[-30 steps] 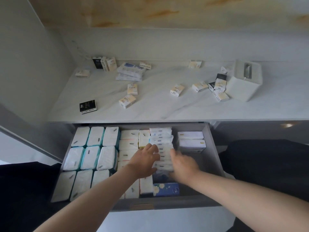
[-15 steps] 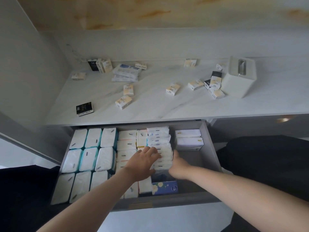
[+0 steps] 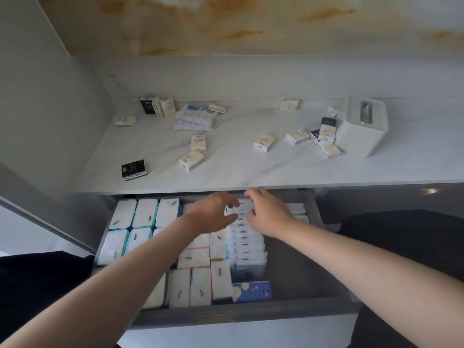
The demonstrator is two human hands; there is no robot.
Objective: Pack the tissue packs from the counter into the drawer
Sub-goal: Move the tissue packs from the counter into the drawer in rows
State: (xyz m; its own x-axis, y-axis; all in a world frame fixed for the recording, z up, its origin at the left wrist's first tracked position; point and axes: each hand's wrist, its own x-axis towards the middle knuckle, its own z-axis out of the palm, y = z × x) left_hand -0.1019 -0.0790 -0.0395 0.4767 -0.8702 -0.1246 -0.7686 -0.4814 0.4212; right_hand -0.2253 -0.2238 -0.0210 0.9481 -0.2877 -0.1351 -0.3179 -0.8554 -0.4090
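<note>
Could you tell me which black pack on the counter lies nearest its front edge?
The black pack lying flat, alone, at the front left of the counter; the other black ones sit farther back.

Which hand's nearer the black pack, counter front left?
Left. The left hand is over the drawer, in front and right of the black pack; the right hand is farther right.

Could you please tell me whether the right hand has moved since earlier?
Yes. The right hand has moved back along the row of packs toward the rear of the drawer, nearly reaching the counter edge.
</note>
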